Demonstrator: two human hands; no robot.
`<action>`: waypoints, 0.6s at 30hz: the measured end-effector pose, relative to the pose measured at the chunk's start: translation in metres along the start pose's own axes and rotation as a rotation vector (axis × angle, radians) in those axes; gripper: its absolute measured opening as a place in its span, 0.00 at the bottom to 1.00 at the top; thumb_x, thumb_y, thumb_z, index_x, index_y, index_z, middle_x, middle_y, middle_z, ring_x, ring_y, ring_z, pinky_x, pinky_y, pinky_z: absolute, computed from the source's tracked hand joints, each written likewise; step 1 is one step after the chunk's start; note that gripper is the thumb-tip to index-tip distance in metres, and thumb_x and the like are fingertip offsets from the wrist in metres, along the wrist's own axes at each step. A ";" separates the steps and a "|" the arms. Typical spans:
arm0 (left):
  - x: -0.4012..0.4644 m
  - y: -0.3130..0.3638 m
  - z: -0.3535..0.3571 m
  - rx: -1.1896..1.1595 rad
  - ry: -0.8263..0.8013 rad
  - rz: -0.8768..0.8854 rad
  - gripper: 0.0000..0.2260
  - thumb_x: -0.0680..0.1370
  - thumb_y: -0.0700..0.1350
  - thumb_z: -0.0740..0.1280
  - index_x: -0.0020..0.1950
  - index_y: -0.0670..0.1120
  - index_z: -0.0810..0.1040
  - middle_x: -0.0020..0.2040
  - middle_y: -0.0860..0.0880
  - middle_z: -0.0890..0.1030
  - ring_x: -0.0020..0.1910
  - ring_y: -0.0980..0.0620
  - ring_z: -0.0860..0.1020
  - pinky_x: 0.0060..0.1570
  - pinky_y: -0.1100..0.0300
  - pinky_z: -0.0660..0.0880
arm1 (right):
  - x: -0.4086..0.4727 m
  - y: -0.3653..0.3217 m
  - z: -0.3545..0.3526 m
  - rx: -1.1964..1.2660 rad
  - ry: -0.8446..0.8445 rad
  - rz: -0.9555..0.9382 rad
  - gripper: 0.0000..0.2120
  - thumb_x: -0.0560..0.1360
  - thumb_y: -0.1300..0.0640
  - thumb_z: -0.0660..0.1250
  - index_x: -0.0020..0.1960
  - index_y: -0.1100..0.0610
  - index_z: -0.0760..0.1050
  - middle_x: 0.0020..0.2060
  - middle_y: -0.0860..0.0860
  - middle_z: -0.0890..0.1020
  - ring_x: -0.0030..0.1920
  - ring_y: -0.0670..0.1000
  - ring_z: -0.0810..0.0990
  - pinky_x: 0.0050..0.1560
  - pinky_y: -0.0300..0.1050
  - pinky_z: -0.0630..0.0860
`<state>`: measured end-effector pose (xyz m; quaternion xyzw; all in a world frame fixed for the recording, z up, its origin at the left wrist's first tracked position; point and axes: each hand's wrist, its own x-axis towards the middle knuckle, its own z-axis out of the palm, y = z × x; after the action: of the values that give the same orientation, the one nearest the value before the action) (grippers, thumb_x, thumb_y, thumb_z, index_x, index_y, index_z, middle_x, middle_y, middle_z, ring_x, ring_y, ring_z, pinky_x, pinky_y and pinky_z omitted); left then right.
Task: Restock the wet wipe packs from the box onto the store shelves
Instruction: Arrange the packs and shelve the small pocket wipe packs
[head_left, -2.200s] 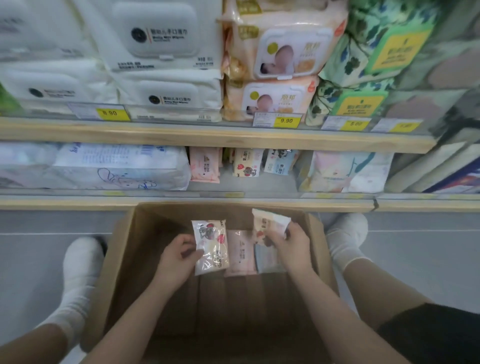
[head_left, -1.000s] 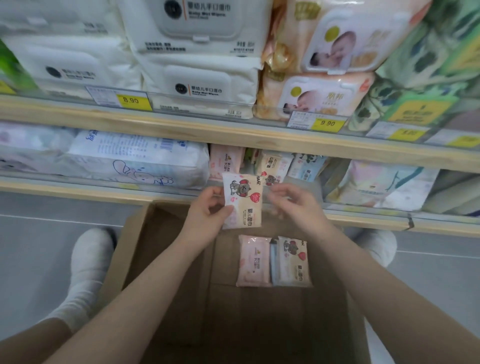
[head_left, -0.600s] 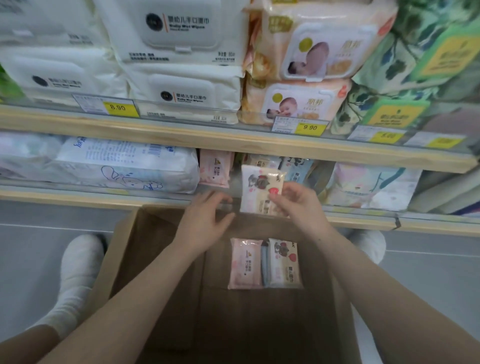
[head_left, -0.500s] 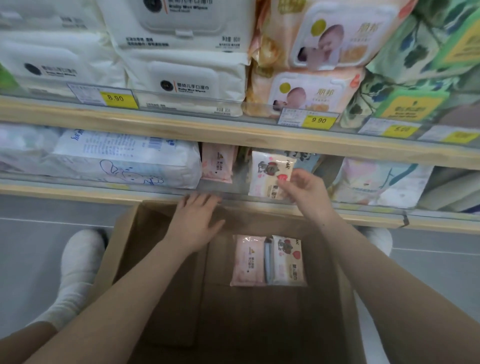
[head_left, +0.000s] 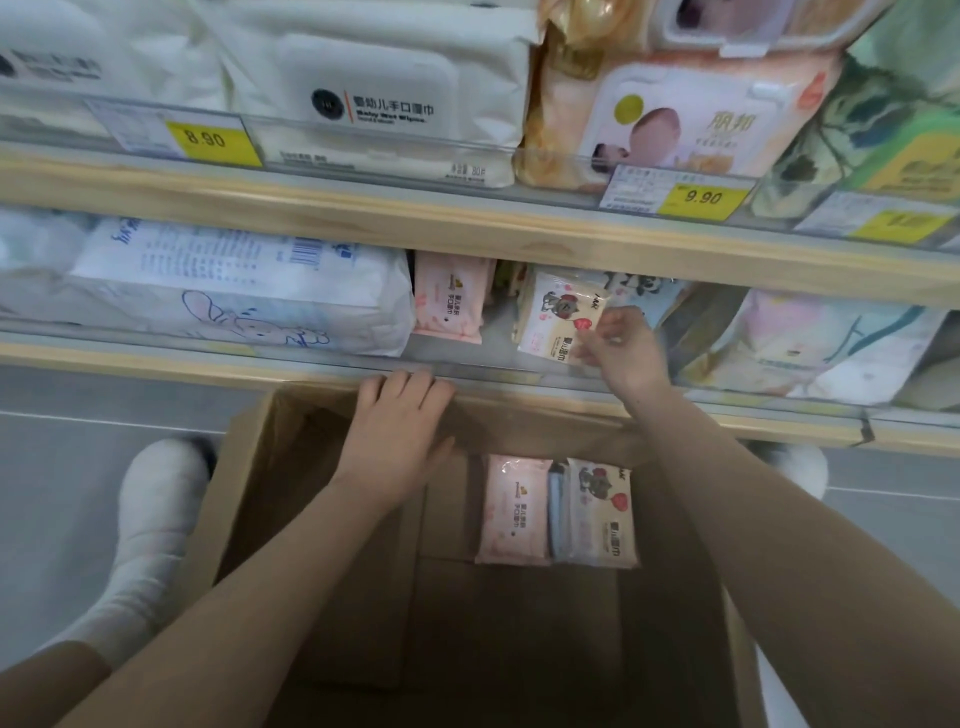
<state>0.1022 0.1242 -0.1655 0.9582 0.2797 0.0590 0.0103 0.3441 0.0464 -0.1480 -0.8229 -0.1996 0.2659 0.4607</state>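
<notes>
My right hand (head_left: 621, 345) pinches a small cream wet wipe pack (head_left: 553, 314) with a bear and red heart print, held upright inside the lower shelf (head_left: 311, 364) beside a standing pink pack (head_left: 449, 297). My left hand (head_left: 400, 415) holds nothing and lies flat, fingers together, over the far rim of the open cardboard box (head_left: 249, 467). Inside the box lie a pink pack (head_left: 514, 509), a cream bear pack (head_left: 602, 512) and a blue pack edge between them.
A large white and blue rabbit-print pack (head_left: 223, 291) fills the lower shelf's left side, a pastel pack (head_left: 821, 345) its right. The upper shelf (head_left: 467, 223) carries big white and orange wipe packs with yellow price tags. My white-socked feet (head_left: 156, 499) flank the box on grey floor.
The cream bear pack passed from my left hand to my right, which carried it up from the box into the lower shelf. My left hand dropped to the box's far rim.
</notes>
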 end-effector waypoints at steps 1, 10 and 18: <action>0.000 0.000 0.000 -0.002 -0.001 -0.004 0.20 0.67 0.52 0.72 0.56 0.48 0.74 0.51 0.46 0.76 0.50 0.44 0.74 0.49 0.50 0.65 | 0.000 0.001 -0.001 0.022 -0.004 0.003 0.10 0.76 0.62 0.66 0.54 0.60 0.66 0.41 0.51 0.75 0.35 0.48 0.80 0.40 0.38 0.79; 0.001 0.010 -0.016 -0.083 -0.124 -0.073 0.19 0.74 0.54 0.66 0.62 0.49 0.71 0.59 0.48 0.75 0.60 0.47 0.71 0.63 0.47 0.62 | -0.060 0.005 -0.053 -0.208 0.021 -0.199 0.11 0.76 0.60 0.66 0.57 0.59 0.72 0.51 0.51 0.76 0.48 0.49 0.76 0.44 0.29 0.71; -0.012 0.091 -0.046 -0.496 0.018 -0.062 0.14 0.75 0.47 0.66 0.60 0.47 0.74 0.57 0.48 0.76 0.59 0.48 0.73 0.62 0.52 0.66 | -0.153 0.058 -0.111 -0.338 0.136 -0.107 0.10 0.76 0.55 0.65 0.56 0.56 0.71 0.51 0.52 0.77 0.52 0.51 0.77 0.53 0.50 0.76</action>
<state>0.1349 0.0404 -0.1161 0.9169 0.2858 0.1340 0.2444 0.2986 -0.1421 -0.1109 -0.8928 -0.2535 0.1474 0.3419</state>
